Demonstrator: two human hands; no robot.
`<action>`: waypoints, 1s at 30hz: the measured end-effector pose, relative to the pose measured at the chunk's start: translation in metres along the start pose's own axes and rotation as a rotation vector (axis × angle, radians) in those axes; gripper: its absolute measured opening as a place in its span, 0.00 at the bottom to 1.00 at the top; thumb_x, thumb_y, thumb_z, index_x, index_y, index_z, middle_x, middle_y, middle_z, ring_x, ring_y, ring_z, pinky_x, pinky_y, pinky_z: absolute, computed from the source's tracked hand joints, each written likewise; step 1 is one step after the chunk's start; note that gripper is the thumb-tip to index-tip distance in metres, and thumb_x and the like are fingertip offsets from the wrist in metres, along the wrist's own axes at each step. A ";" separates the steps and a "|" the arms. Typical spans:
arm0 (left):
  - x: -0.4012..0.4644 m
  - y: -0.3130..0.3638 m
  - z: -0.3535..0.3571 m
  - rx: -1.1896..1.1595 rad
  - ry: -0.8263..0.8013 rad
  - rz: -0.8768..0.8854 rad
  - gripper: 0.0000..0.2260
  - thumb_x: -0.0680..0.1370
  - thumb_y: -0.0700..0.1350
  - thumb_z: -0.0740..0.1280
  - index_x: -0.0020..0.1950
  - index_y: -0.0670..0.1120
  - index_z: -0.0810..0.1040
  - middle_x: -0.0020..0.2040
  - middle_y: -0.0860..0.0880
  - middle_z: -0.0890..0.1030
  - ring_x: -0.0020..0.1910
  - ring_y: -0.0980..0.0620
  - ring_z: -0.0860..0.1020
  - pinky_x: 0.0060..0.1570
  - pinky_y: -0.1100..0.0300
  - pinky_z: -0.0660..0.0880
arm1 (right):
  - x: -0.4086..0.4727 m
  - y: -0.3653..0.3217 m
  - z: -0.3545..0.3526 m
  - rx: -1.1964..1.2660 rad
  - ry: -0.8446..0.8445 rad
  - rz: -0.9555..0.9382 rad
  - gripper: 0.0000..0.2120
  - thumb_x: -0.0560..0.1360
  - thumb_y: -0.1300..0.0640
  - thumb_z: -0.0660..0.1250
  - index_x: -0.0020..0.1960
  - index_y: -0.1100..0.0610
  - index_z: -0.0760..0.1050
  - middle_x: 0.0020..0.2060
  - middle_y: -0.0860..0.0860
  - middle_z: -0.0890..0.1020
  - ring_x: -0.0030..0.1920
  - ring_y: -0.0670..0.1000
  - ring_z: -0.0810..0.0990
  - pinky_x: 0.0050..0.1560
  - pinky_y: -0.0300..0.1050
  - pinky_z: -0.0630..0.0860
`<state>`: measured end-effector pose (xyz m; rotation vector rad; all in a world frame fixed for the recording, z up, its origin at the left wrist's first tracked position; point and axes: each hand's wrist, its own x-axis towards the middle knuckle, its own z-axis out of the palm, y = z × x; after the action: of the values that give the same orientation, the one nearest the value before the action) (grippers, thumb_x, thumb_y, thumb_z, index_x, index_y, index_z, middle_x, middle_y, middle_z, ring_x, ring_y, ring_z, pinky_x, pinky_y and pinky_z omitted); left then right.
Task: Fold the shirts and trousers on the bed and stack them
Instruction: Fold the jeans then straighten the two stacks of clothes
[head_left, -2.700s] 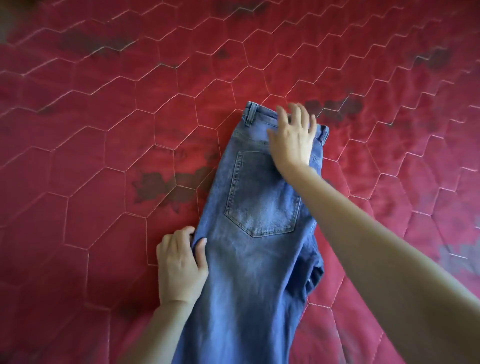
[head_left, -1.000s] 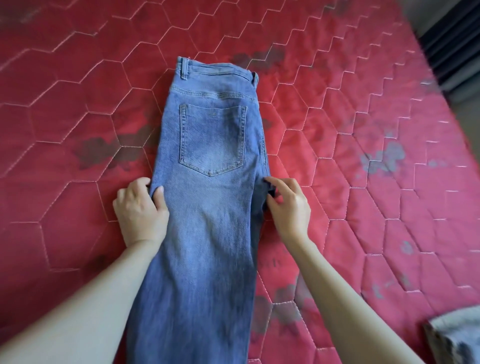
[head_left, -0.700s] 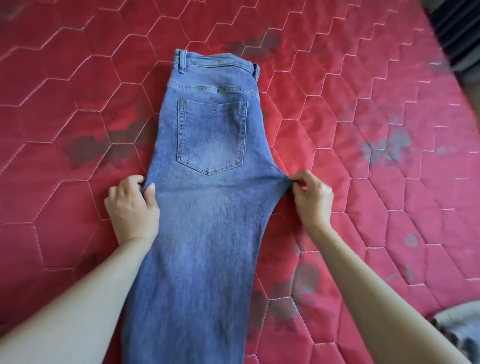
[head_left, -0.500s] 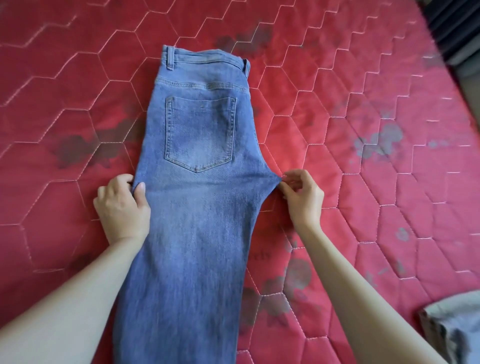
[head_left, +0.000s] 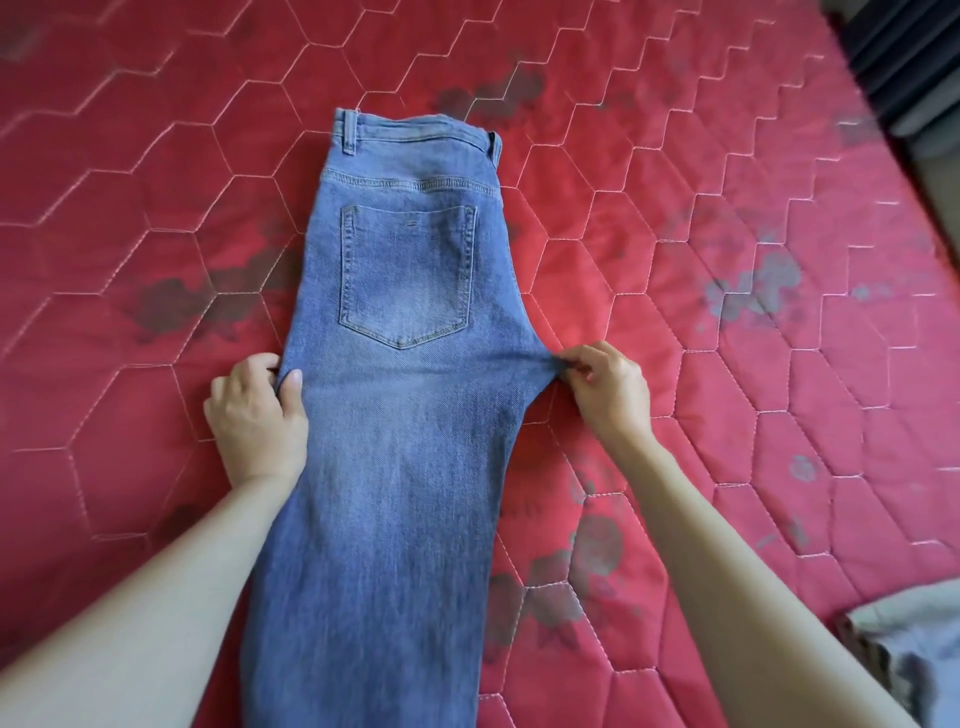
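Note:
A pair of blue jeans (head_left: 405, 395) lies flat on the red quilted bed (head_left: 727, 364), folded lengthwise with one back pocket up and the waistband at the far end. The legs run toward me and out of the bottom of the view. My left hand (head_left: 257, 410) grips the jeans' left edge just below the pocket, thumb on top of the denim. My right hand (head_left: 605, 387) pinches the pointed crotch corner on the right edge and holds it pulled out sideways.
A grey-blue garment (head_left: 904, 660) lies at the bottom right corner of the bed. Dark slatted furniture (head_left: 904, 67) stands past the bed's right edge at the top right. The bedcover carries dark flower prints.
My right hand left the waistband, came down to the crotch corner and pulled it out to the right. My left hand stayed on the left edge. The view shifted right.

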<state>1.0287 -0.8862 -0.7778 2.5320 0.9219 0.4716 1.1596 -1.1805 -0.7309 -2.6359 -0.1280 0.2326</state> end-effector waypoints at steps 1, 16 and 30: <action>-0.001 0.000 0.000 0.007 -0.002 0.001 0.09 0.77 0.39 0.68 0.55 0.35 0.76 0.47 0.35 0.80 0.48 0.33 0.73 0.48 0.42 0.66 | -0.001 -0.004 -0.005 -0.026 -0.015 0.027 0.17 0.73 0.66 0.64 0.53 0.49 0.83 0.49 0.50 0.81 0.51 0.56 0.79 0.45 0.46 0.73; 0.000 -0.003 0.002 0.025 -0.001 0.003 0.09 0.77 0.41 0.67 0.54 0.38 0.76 0.48 0.38 0.80 0.47 0.35 0.73 0.46 0.43 0.65 | -0.010 -0.055 0.074 -0.457 -0.004 -0.298 0.29 0.81 0.41 0.44 0.79 0.52 0.54 0.78 0.51 0.56 0.78 0.52 0.51 0.76 0.61 0.43; 0.000 -0.003 0.003 0.034 -0.003 0.002 0.09 0.77 0.42 0.67 0.54 0.38 0.76 0.49 0.38 0.80 0.48 0.35 0.73 0.48 0.44 0.65 | -0.072 -0.094 0.094 -0.356 -0.071 -0.395 0.28 0.81 0.42 0.46 0.78 0.51 0.55 0.78 0.54 0.54 0.78 0.54 0.51 0.75 0.63 0.46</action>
<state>1.0289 -0.8848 -0.7819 2.5638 0.9340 0.4570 1.0668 -1.0639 -0.7568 -2.8745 -0.7682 0.1794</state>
